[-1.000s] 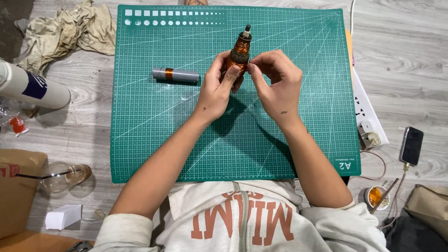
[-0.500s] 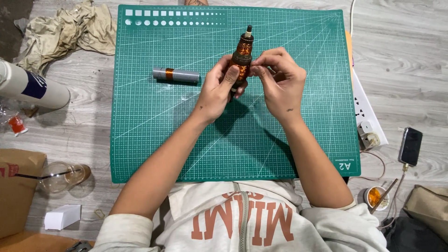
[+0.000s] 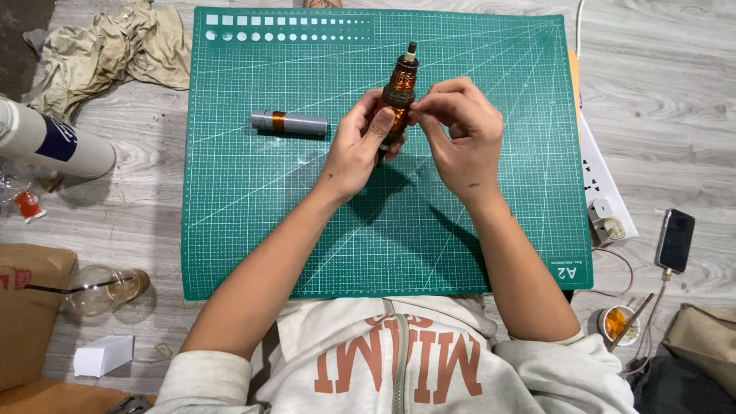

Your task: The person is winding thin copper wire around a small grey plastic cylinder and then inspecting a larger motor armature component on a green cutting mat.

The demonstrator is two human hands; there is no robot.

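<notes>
Little has been moved since the earlier frames; the copper-wound cylinder (image 3: 399, 92) is kept upright over the same part of the green cutting mat (image 3: 253, 253), and only the fingers of the right hand (image 3: 458, 136) have been drawn in slightly closer against its dark middle band. The left hand (image 3: 362, 142) is closed around the lower half of the cylinder, the thumb laid across its front; the right hand is pinched shut at the band, just beside the left thumb, though what lies between its fingertips is too small to be told.

The cylinder is judged to be light and stiff, its body being rigid while the thin copper winding is likely to be delicate and easily scuffed or loosened; the glossy wire may be somewhat slippery. It is best taken at the lower body, where it is already grasped, and not by the narrow pale tip above the grip.

To the left of the grip, well apart from both hands, a grey tube (image 3: 290, 122) with a copper band is laid flat on the mat; further left, off the mat, a crumpled cloth (image 3: 107, 50) and a white roll (image 3: 54, 142) are seen; to the right of the grip a power strip (image 3: 606, 207) and a phone (image 3: 675, 240) are lying on the floor.
</notes>
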